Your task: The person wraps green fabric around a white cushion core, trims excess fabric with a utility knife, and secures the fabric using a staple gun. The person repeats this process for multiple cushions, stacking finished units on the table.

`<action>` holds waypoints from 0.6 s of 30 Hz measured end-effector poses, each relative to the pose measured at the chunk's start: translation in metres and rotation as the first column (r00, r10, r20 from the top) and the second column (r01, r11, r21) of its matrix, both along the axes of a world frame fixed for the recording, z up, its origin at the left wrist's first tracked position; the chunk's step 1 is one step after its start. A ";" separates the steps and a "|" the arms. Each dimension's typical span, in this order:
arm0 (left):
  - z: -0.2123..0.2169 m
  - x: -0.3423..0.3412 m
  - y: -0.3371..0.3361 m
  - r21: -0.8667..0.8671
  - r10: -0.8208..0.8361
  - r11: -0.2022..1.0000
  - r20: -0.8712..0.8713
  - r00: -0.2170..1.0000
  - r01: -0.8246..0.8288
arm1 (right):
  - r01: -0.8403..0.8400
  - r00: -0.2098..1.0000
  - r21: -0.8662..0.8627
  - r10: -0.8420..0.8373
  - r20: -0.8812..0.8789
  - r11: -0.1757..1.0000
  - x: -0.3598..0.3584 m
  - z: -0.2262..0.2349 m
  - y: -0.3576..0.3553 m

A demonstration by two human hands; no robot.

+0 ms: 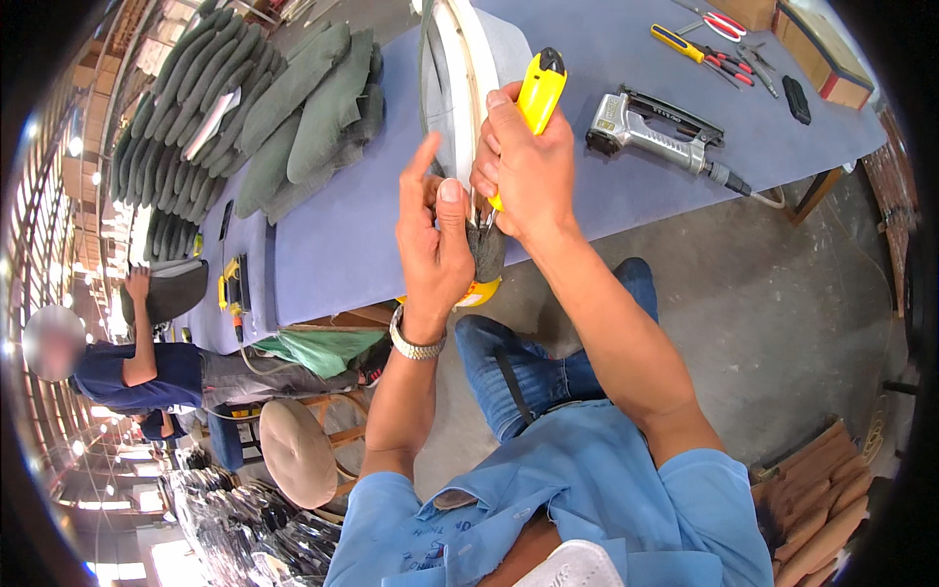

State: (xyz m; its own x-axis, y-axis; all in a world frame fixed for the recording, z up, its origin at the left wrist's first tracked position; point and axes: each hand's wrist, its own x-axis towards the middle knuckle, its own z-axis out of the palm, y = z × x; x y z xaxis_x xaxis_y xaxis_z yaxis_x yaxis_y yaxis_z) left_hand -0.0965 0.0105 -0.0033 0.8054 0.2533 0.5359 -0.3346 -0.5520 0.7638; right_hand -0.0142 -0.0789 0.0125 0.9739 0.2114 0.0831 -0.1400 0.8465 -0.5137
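Observation:
My right hand (528,166) is closed around a yellow utility knife (543,90), its dark end pointing up and away from me. That fist rests against a long curved piece with a pale wooden edge and grey covering (462,73), lying at the table's near edge. Just left of the piece is my left hand (430,240), with a metal-band watch on the wrist; its thumb and forefinger are stretched apart and the other fingers are partly hidden. Beneath the hands, dark grey fabric (484,251) hangs at the piece's near end, above a yellow object (479,293) I cannot make out.
A blue-grey table (342,259) bears stacked dark grey padded pieces (303,127) at left. On the right lie a staple gun (650,132) with a hose, a yellow-handled screwdriver (675,42), pliers (753,68) and a cardboard box (827,59). Another person (147,372) works at left, near a round stool (296,452).

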 end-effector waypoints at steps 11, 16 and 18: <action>-0.004 0.003 0.001 -0.168 0.007 0.986 0.094 0.996 0.009 | 0.015 0.999 0.037 -0.014 -0.034 0.999 -0.012 0.004 0.004; -0.005 -0.004 0.011 -0.118 0.004 0.993 0.034 0.999 0.000 | -0.032 0.999 0.070 0.035 -0.040 0.997 -0.009 0.005 0.009; -0.004 -0.001 0.008 0.000 0.055 0.998 0.067 0.996 -0.055 | -0.041 0.999 0.099 0.044 -0.031 0.994 -0.003 0.006 0.008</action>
State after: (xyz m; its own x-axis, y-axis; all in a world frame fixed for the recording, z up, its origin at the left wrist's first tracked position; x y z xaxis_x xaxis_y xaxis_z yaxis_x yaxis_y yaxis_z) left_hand -0.0976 0.0182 -0.0073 0.7528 0.2950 0.5885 -0.3539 -0.5724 0.7397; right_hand -0.0174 -0.0708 0.0181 0.9668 0.2449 0.0732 -0.1923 0.8855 -0.4230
